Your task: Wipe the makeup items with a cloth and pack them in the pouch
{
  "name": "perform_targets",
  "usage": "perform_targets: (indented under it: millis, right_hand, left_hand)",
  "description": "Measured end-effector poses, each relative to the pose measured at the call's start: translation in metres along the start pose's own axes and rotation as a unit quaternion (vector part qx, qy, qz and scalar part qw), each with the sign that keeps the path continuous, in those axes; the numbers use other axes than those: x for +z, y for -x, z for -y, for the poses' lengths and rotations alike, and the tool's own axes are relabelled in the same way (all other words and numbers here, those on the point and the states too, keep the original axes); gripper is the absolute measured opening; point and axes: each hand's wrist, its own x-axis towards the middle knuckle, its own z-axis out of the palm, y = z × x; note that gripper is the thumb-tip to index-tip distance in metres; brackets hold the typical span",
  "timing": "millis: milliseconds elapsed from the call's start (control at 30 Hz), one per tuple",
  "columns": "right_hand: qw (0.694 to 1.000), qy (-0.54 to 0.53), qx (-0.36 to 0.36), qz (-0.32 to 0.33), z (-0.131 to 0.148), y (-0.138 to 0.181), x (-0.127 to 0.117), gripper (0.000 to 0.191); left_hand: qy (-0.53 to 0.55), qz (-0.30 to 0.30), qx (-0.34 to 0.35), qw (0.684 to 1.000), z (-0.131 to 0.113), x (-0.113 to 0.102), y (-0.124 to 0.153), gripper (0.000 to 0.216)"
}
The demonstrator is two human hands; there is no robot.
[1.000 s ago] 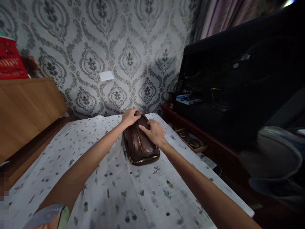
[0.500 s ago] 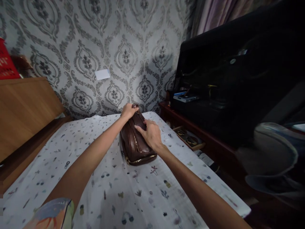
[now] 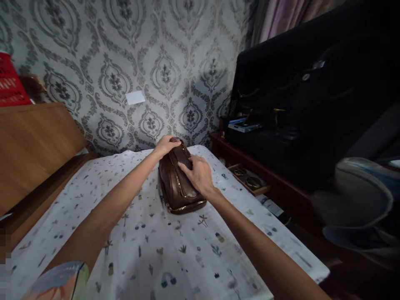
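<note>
A dark brown leather bag (image 3: 176, 187) with gold zips lies on a white patterned bedsheet (image 3: 156, 246). My left hand (image 3: 164, 145) is curled over the bag's far end, fingers closed on its top. My right hand (image 3: 197, 174) rests on the bag's near right side, fingers pressed on the leather beside a zip. Both arms reach forward across the bed.
A wooden headboard (image 3: 34, 146) runs along the left. A patterned wall (image 3: 162, 71) stands behind the bed. To the right is a dark wooden ledge (image 3: 265, 175) with an open drawer holding bangles (image 3: 250, 183), and a large black case (image 3: 306, 104) above it.
The bag has turned slightly, more upright on its side. My right hand slid a little along its side; my left hand stays on the far end.
</note>
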Motion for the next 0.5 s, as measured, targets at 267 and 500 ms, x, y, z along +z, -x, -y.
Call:
perform_targets:
  millis: [267, 500]
  right_hand:
    - [1.000, 0.010, -0.001, 0.002, 0.001, 0.009, 0.001, 0.047]
    - [1.000, 0.003, 0.011, 0.014, 0.006, 0.011, -0.003, 0.045]
  left_hand:
    - [-0.098, -0.003, -0.019, 0.995, 0.018, -0.038, 0.010, 0.020]
    - [-0.120, -0.010, -0.029, 0.992, 0.008, -0.036, 0.019, 0.027]
